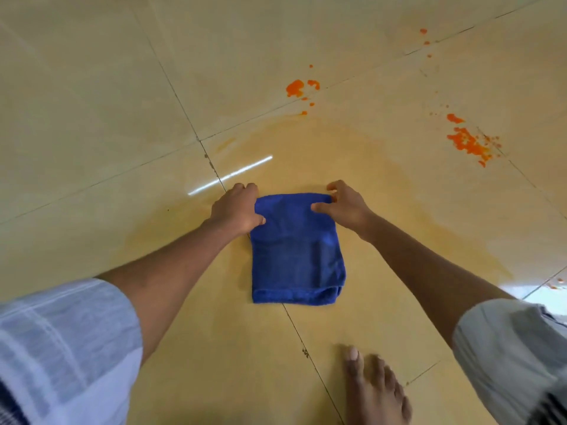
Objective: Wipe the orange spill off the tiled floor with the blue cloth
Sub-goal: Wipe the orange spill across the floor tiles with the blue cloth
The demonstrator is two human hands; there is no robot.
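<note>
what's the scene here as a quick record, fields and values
cloth: blue cloth, folded, flat on the floor
left hand: grips the cloth's far left corner
right hand: pinches the cloth's far right corner
spill: orange blobs far right and others ahead, both beyond the cloth
smear: pale orange film around the cloth
foot: bare, near right of the cloth
</note>
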